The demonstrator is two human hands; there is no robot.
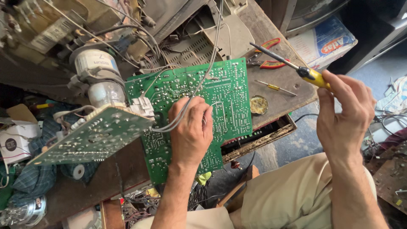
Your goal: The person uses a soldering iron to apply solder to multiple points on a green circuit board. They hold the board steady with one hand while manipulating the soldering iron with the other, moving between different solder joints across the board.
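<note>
Solder-side up, the green circuit board (pixel 186 114) lies on the bench (pixel 280 80), pinned under the left hand (pixel 191 129), fingers curled on grey wires (pixel 199 82). Right hand (pixel 343 114) pinches a yellow-handled soldering iron (pixel 292 65), held apart, tip pointing up-left, board down-left of it.

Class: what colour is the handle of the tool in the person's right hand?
Yellow, with a black collar: the soldering iron in the right hand, head view.

Glossy green circuit board (pixel 220 91) on a rough, worn wooden bench (pixel 292 85).
</note>
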